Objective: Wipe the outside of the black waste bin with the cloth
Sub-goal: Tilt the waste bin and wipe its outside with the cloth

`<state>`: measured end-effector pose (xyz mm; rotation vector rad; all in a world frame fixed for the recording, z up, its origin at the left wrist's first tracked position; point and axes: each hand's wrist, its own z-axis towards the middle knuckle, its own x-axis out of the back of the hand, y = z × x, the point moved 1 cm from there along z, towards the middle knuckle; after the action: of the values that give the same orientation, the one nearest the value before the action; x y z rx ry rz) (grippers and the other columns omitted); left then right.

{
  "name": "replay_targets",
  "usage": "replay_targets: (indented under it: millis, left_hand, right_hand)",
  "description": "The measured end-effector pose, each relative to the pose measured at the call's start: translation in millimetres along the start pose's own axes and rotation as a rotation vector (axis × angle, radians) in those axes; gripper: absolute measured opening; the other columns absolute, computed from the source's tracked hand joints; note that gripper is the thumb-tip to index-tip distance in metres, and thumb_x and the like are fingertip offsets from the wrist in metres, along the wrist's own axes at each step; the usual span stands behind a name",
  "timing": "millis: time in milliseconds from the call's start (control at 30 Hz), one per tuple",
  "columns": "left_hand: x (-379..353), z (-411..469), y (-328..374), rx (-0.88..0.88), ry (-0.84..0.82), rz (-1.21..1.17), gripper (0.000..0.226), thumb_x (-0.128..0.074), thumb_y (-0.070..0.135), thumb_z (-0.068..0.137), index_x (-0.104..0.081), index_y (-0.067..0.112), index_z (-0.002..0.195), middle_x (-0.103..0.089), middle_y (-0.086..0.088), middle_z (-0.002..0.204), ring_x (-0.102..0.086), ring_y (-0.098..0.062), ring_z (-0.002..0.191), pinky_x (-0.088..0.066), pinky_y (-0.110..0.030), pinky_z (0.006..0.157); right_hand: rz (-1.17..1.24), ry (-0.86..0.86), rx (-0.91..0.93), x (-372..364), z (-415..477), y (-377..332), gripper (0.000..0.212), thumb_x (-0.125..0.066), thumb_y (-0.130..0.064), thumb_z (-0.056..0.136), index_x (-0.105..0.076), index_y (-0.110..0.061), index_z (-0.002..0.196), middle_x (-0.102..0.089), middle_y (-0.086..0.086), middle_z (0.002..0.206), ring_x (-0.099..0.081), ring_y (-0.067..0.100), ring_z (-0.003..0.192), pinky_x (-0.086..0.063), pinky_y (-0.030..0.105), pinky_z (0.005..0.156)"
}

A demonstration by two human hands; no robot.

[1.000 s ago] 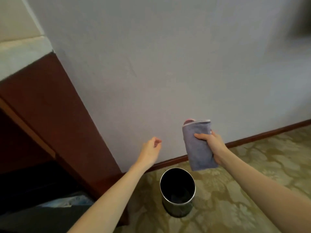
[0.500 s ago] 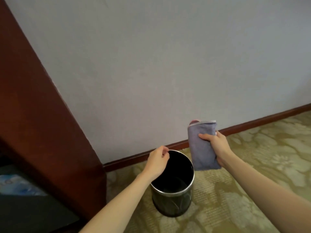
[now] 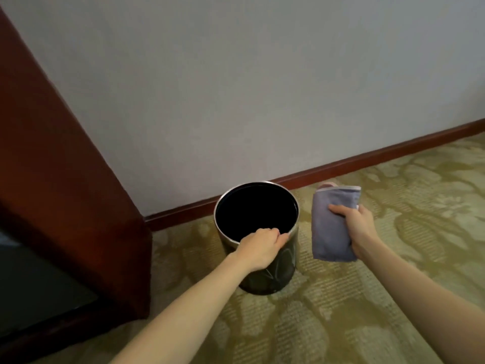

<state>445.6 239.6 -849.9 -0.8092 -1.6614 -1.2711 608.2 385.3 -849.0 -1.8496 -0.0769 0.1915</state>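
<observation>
A dark wooden cabinet (image 3: 65, 185) stands left, near the black waste bin (image 3: 267, 274) on the carpet (image 3: 341, 311); its interior looks dark; the left hand (image 3: 258, 249) grips its near rim; the right hand (image 3: 359, 229) holds the folded cloth (image 3: 330, 227) just beside it.

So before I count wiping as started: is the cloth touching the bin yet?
Apart. The head view shows carpet between the folded cloth, held in the right hand, and the bin; only the left hand grips its rim.

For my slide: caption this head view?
Left hand grips black bin's rim; right hand holds folded cloth beside it.
</observation>
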Motion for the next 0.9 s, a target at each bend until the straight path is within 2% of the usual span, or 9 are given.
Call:
replay_targets:
  millis: [33,133,233,367,500,633,800,900]
  left_hand:
    - [-8.5,-3.9,-0.3,-0.027,0.009,0.110,0.038,-0.029,0.043,0.098,-0.053,0.015,0.100,-0.064,-0.007,0.096,-0.061,-0.027,0.088,-0.049,-0.043,0.073]
    - [-25.1,-13.5,-5.7,-0.110,0.193,0.332,0.028,-0.029,0.032,0.100,-0.050,0.015,0.104,-0.065,-0.006,0.097,-0.064,-0.025,0.088,-0.052,-0.040,0.073]
    - [-29.5,-11.5,-8.2,-0.130,0.275,0.302,0.020,-0.033,0.027,0.100,-0.050,0.017,0.105,-0.067,-0.004,0.094,-0.065,-0.024,0.086,-0.053,-0.040,0.069]
    - [-39.8,-7.1,-10.8,-0.126,0.344,0.274,0.011,-0.044,0.022,0.095,-0.051,0.018,0.102,-0.067,-0.003,0.092,-0.064,-0.025,0.086,-0.050,-0.038,0.067]
    - [-45.6,-3.8,-17.0,-0.146,0.409,0.246,0.011,-0.044,0.023,0.095,-0.054,0.019,0.097,-0.067,-0.002,0.089,-0.064,-0.025,0.086,-0.046,-0.036,0.066]
    - [-43.2,-3.2,-15.6,-0.129,0.415,0.210,0.012,-0.043,0.024,0.096,-0.054,0.019,0.094,-0.067,-0.006,0.086,-0.064,-0.029,0.085,-0.036,-0.034,0.061]
    - [-34.0,-12.3,-1.5,-0.109,0.350,0.209,0.016,-0.040,0.022,0.098,-0.053,0.015,0.104,-0.067,-0.012,0.095,-0.062,-0.035,0.091,-0.037,-0.038,0.064]
    - [-24.2,-14.4,11.9,-0.067,0.363,0.182,0.016,-0.040,0.019,0.096,-0.053,0.015,0.105,-0.064,-0.013,0.099,-0.061,-0.036,0.093,-0.037,-0.038,0.067]
  right_hand:
    - [-0.008,0.030,-0.026,5.5,0.0,13.9,0.023,-0.075,-0.015,0.071,-0.060,-0.013,0.088,-0.067,0.006,0.083,-0.064,0.020,0.073,-0.045,0.028,0.054]
    - [-0.035,0.092,-0.116,18.9,1.9,57.1,0.032,-0.076,-0.020,0.071,-0.060,-0.012,0.097,-0.067,0.008,0.087,-0.065,0.027,0.078,-0.048,0.031,0.059]
    - [-0.068,0.088,-0.158,26.4,7.6,92.9,0.035,-0.076,-0.022,0.071,-0.059,-0.012,0.100,-0.068,0.010,0.090,-0.065,0.031,0.082,-0.051,0.037,0.067]
    - [-0.100,0.090,-0.165,25.1,10.6,135.1,0.034,-0.076,-0.021,0.070,-0.060,-0.010,0.098,-0.068,0.012,0.089,-0.064,0.028,0.078,-0.047,0.032,0.059]
    - [-0.183,0.117,-0.167,19.3,10.1,160.0,0.030,-0.075,-0.020,0.070,-0.061,-0.007,0.092,-0.068,0.016,0.089,-0.064,0.031,0.080,-0.052,0.041,0.072]
    - [-0.233,0.127,-0.134,17.0,10.7,164.5,0.031,-0.074,-0.020,0.072,-0.060,-0.004,0.095,-0.066,0.018,0.093,-0.059,0.029,0.079,-0.043,0.034,0.067]
    - [-0.330,0.117,-0.115,13.8,9.8,154.4,0.042,-0.070,-0.022,0.075,-0.058,-0.003,0.110,-0.065,0.022,0.107,-0.060,0.039,0.102,-0.049,0.048,0.090]
    - [-0.384,0.111,-0.081,10.9,9.1,147.3,0.039,-0.068,-0.022,0.075,-0.059,-0.002,0.107,-0.065,0.021,0.102,-0.060,0.037,0.100,-0.049,0.044,0.086]
